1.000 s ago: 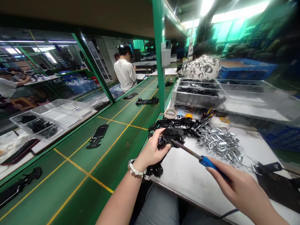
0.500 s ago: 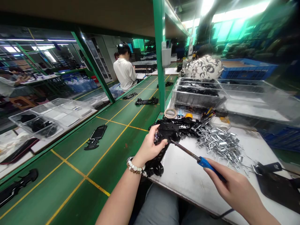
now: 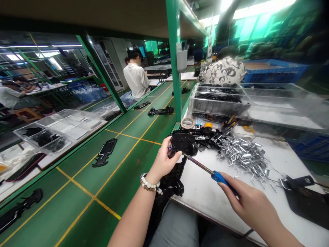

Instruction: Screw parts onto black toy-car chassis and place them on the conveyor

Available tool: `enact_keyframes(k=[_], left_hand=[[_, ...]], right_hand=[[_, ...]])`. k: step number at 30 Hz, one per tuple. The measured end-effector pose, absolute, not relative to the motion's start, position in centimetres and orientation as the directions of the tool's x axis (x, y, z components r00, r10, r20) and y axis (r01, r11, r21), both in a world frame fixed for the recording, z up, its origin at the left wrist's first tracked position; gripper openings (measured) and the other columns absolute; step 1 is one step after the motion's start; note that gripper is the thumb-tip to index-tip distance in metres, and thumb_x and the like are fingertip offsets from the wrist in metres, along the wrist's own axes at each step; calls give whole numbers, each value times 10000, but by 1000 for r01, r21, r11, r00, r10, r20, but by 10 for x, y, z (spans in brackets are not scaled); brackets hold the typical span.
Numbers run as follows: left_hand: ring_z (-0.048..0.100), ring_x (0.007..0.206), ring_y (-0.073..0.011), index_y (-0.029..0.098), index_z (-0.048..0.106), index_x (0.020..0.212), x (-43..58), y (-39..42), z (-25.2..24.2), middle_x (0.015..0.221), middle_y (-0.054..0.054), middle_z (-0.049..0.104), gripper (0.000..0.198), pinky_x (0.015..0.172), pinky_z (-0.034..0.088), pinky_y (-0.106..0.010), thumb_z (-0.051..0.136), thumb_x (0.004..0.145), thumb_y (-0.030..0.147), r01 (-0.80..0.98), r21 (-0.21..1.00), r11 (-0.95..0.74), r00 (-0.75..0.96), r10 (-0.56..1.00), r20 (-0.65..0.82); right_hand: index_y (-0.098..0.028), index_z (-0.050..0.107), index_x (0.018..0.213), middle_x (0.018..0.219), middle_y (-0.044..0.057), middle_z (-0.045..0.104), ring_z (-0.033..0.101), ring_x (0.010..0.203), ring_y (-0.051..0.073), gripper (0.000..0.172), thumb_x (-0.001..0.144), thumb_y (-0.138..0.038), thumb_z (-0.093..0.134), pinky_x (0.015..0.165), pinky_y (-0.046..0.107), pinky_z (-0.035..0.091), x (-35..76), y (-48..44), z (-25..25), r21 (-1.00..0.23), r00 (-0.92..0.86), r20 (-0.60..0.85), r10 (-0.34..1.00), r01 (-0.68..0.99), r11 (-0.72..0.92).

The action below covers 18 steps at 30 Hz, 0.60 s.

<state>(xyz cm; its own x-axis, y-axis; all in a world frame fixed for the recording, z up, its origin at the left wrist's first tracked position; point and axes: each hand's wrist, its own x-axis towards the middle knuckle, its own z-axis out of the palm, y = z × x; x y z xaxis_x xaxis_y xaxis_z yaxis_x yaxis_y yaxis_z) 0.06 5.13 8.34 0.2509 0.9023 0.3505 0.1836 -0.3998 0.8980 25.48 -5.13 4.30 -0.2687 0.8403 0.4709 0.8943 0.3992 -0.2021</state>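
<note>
My left hand (image 3: 167,159), with a bead bracelet at the wrist, grips one end of a black plastic chassis part (image 3: 183,142) that looks like a toy car underside. Its thumb presses on the near side; the remaining fingers are partly hidden behind the part. My right hand (image 3: 246,197) is closed around the blue handle of a soldering iron (image 3: 203,165). The iron's long, heat-stained shaft points up and left, and its tip is at the chassis part close to my left thumb; exact contact is hard to make out. Another black chassis (image 3: 174,181) lies below, at the table edge.
Bent metal pieces (image 3: 243,156) are heaped on the white table (image 3: 205,192), beside more black parts, a tape roll (image 3: 187,123) and clear bins (image 3: 218,103). On the left runs a green conveyor (image 3: 128,161) carrying several chassis. A green post (image 3: 173,61) rises ahead. Two people sit farther off.
My right hand and the soldering iron have shifted slightly left. The chassis part in my left hand is turned a little, showing more of its flat face.
</note>
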Motion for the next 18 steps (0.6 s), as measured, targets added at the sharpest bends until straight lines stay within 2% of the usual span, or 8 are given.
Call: enact_keyframes(k=[6,10,14,16,18], left_hand=[[547,1057,-191,179,376,1231,3,50,85,1175,-89,542,454,909,448,-306,574,827,239,189,888,-420,245,895,372],[564,1033,-195,186,378,1224,4,49,86,1158,-85,553,451,894,459,-314,577,824,243,188,897,-400,243,904,352],[573,1016,-191,191,383,1219,6,48,85,1142,-81,563,445,874,471,-313,580,823,245,172,909,-380,238,911,336],[574,1019,-194,190,388,1215,6,48,85,1143,-84,567,447,883,470,-324,587,819,251,155,916,-370,221,917,333],[568,1041,-200,192,397,1212,5,47,86,1155,-86,569,458,908,460,-339,604,809,259,130,926,-354,197,925,325]], right_hand=[[-196,553,1157,956,57,701,677,671,179,304,933,-355,424,515,241,488,252,-51,43,-199,-232,461,856,914,354],[-215,568,1142,882,21,714,660,558,165,307,912,-380,447,428,235,469,254,-50,41,-194,-224,452,864,920,340],[-248,580,1136,864,-2,719,670,571,184,299,905,-377,439,386,242,462,252,-50,41,-216,-184,382,906,935,281],[-263,591,1127,867,1,720,671,576,193,300,900,-382,435,384,246,460,251,-49,43,-238,-164,361,918,936,261],[-272,599,1116,855,7,717,665,581,194,301,900,-387,424,413,251,463,249,-49,46,-323,-129,358,925,912,253]])
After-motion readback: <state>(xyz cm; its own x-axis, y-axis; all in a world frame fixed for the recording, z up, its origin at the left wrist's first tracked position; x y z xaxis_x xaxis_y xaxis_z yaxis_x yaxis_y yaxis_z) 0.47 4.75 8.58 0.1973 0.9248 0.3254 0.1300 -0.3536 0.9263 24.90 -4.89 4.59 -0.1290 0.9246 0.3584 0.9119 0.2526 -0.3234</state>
